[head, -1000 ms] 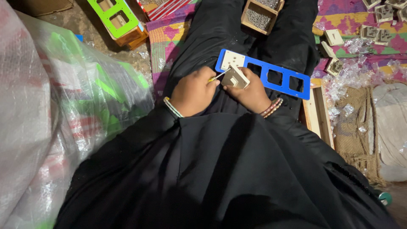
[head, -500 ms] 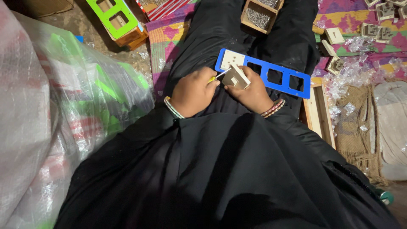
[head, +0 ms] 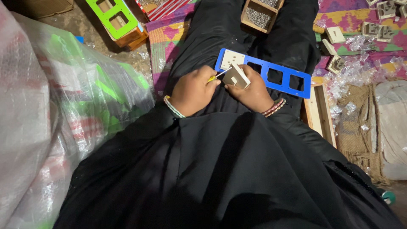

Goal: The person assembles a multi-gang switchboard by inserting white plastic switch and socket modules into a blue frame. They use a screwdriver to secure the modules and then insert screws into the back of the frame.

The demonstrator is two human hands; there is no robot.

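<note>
Mostly the lap is black cloth, hiding the legs and the lower part of the blue frame; the frame's near edge sits behind the hands. Left hand fisted tight round a screwdriver, handle buried in the palm, only a yellow bit and the thin shaft showing; tip hidden at the block. Right hand curled, fingers pinching a small cream block, tilted, just over the frame's left end; whether block touches frame can't be told. Another cream piece fills the frame's leftmost slot. Screw tray beyond the knees, cut off at top. Green frame top left, partly cropped. Plastic bag at left, contents blurred.
</note>
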